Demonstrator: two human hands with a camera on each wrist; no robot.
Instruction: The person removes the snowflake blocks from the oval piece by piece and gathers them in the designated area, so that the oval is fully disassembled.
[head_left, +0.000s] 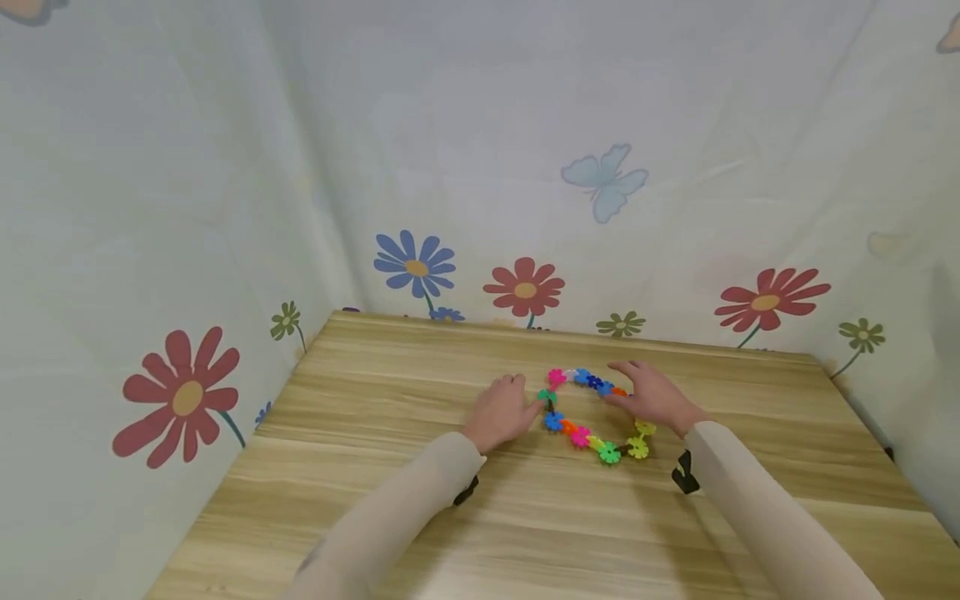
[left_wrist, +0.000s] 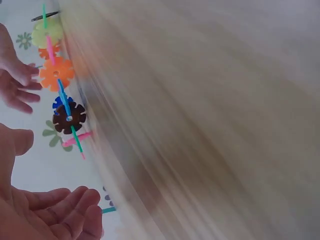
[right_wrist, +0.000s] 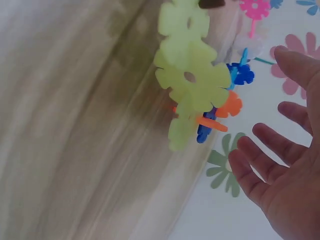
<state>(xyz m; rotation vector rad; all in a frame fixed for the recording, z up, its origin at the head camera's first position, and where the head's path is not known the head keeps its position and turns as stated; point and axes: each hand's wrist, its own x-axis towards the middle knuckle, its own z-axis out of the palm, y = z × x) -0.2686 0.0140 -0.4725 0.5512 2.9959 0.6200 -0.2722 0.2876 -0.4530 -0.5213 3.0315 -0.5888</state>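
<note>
A ring of linked plastic snowflake discs (head_left: 610,452) lies on the wooden table, in pink, blue, orange, yellow, green and brown. My left hand (head_left: 501,411) is at the ring's left side, thumb close to a green disc; in the left wrist view that hand (left_wrist: 55,210) has relaxed fingers with nothing between them. Over the right side of the ring is my right hand (head_left: 658,398), which hides part of it. The right wrist view shows this hand (right_wrist: 287,160) with spread fingers, apart from the pale yellow discs (right_wrist: 192,75).
The wooden table (head_left: 390,367) runs back to a pale cloth (head_left: 480,167) printed with flowers and a butterfly, which also hangs along both sides. A dark wrist piece (head_left: 685,473) hangs under the right sleeve (head_left: 765,508).
</note>
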